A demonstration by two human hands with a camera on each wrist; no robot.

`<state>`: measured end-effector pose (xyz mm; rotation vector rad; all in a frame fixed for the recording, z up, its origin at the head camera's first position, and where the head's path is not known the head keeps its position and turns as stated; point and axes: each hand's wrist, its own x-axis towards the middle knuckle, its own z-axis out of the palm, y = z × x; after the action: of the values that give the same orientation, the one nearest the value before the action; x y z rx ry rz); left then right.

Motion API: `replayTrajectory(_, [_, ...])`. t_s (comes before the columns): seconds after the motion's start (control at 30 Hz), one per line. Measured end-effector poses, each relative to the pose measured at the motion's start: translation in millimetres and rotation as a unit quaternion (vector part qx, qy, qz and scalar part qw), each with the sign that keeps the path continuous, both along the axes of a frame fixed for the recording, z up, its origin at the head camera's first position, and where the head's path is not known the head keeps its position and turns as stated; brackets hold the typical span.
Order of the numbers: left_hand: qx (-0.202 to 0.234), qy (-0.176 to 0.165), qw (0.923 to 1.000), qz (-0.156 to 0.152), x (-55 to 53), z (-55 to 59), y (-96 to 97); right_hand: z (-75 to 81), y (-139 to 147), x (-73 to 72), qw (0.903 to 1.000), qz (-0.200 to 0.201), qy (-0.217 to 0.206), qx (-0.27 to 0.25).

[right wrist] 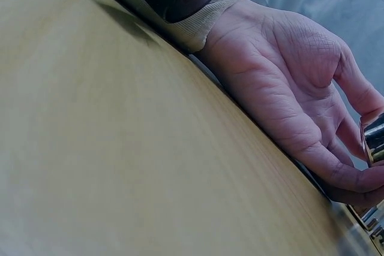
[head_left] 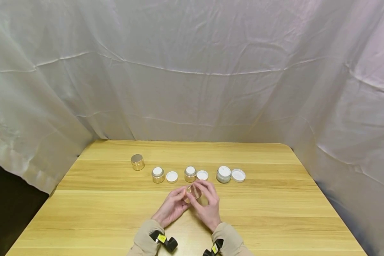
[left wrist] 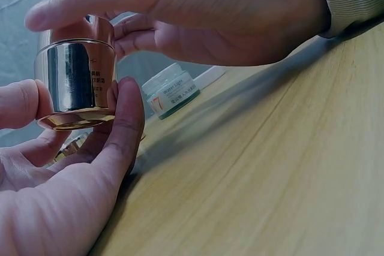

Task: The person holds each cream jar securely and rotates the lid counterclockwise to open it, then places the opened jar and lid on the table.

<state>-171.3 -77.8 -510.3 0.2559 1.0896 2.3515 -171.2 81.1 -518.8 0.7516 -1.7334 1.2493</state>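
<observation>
Low-centre in the head view, the left hand (head_left: 171,209) pinches the gold jar (left wrist: 69,85) by its body and the right hand (head_left: 209,208) grips its lid (head_left: 196,192), sensible holds for something probably rigid, light and slippery.

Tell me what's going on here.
A person's left hand holds a shiny gold cylindrical jar above the wooden table, the right hand gripping its gold lid. Beyond them stand three uncapped jars, two gold, one white-and-green, each with a round white-faced lid beside it. Another gold jar, capped, stands farthest left.
</observation>
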Motion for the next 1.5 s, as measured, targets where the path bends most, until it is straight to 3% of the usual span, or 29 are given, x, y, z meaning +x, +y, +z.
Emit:
replayTrajectory(0.3, [0.002, 0.007, 1.0000, 0.000, 0.4, -0.9, 0.1, 2.3, 0.4, 1.5, 0.9993, 0.035, 0.005, 0.012])
replayTrajectory(0.63, [0.000, 0.006, 1.0000, -0.001, -0.3, -1.2, 0.0, 1.1, 0.8, 1.0, 0.9998, -0.008, -0.016, 0.004])
replayTrajectory(0.93, [0.007, 0.012, 0.9999, -0.003, 0.9, -1.8, 0.1, -1.0, 1.1, 0.7, 0.9993, 0.034, 0.000, 0.019])
replayTrajectory(1.23, [-0.003, -0.002, 1.0000, 0.004, 0.1, -0.8, 0.3, -0.8, 0.5, 0.2, 0.9999, -0.002, -0.015, 0.003])
replayTrajectory(1.5, [0.002, 0.004, 1.0000, 0.001, 0.5, -0.5, 0.4, 1.1, 0.5, 0.8, 0.9997, 0.023, 0.003, 0.010])
